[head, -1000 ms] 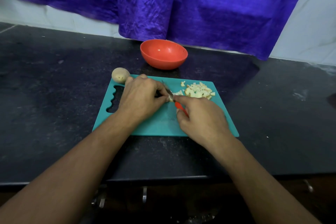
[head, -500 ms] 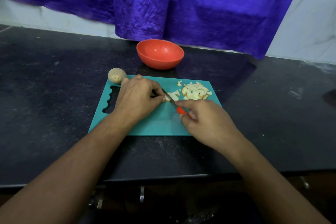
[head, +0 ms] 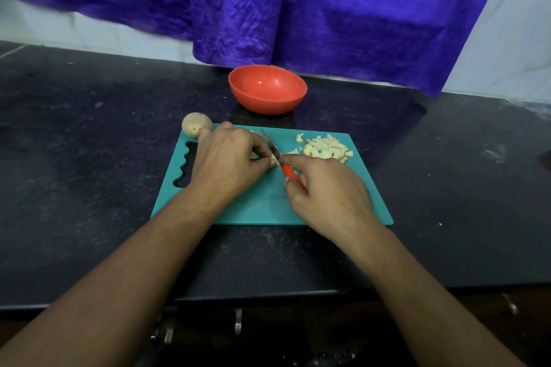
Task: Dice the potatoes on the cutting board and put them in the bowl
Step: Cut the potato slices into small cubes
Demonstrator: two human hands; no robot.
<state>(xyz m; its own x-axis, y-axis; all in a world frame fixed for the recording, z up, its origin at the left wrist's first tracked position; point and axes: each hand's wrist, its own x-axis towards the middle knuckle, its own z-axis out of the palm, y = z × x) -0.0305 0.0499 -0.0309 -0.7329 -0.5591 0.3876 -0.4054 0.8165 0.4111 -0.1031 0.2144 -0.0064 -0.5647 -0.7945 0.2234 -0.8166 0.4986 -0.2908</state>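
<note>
Only the knife (head: 288, 171) has moved in the past second, and only slightly: its blade now stands a touch further left of the diced pile (head: 326, 149), while both hands hold the same spots at the centre of the frame.

Head view: the left hand (head: 226, 161) arches over a potato piece (head: 276, 161) on the teal cutting board (head: 262, 202), fingertips curled down and pinning it, so most of it is hidden. The right hand (head: 331, 197) is closed round the knife's red handle, forefinger stretched along the top, blade angled up and left against the left fingertips. Pale cubes lie heaped near the board's upper right corner. A whole potato (head: 196, 125), unpeeled, sits at the board's upper left corner, just beside the left hand. Beyond the board, upper centre, the red bowl (head: 268, 103) stands on the dark worktop (head: 89, 143) with nothing showing inside it. A purple cloth (head: 298, 9) hangs across the top of the frame.

Judging from this, dicing is mid-way: one piece is under the blade, one potato is untouched, and no transfer to the bowl has begun. The blade works very close to the fingertips.
</note>
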